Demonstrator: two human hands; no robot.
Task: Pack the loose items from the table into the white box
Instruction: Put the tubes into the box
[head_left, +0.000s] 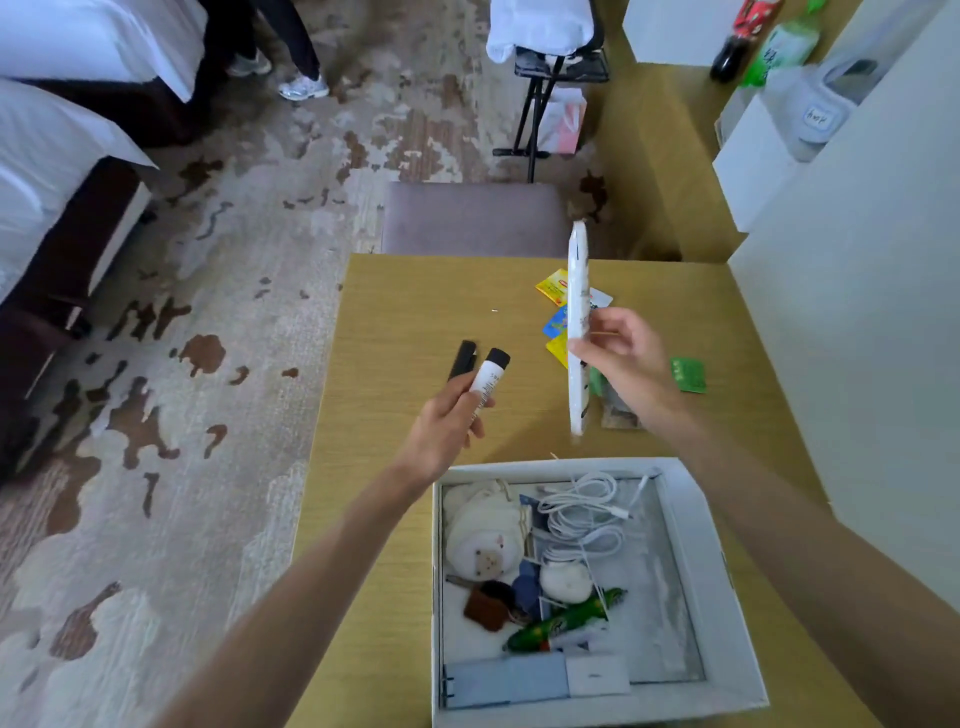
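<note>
The white box (696, 525) sits open at the near edge of the wooden table (415, 312), holding a coiled white cable, a plush toy, a green packet and other small items. My left hand (447, 426) grips a white tube with a black cap (488, 379) and a black stick (461, 359) above the table, left of the box. My right hand (618, 358) pinches a flat white packet (577, 291) held on edge, upright, beyond the box. Loose yellow and blue sachets (553, 312) and a green sachet (688, 374) lie on the table.
A grey chair seat (475, 218) stands at the table's far edge. A white wall or cabinet (857, 312) borders the table on the right, with bottles and a slipper further back. Beds lie at the left. Someone's feet (291, 78) stand on the patterned carpet.
</note>
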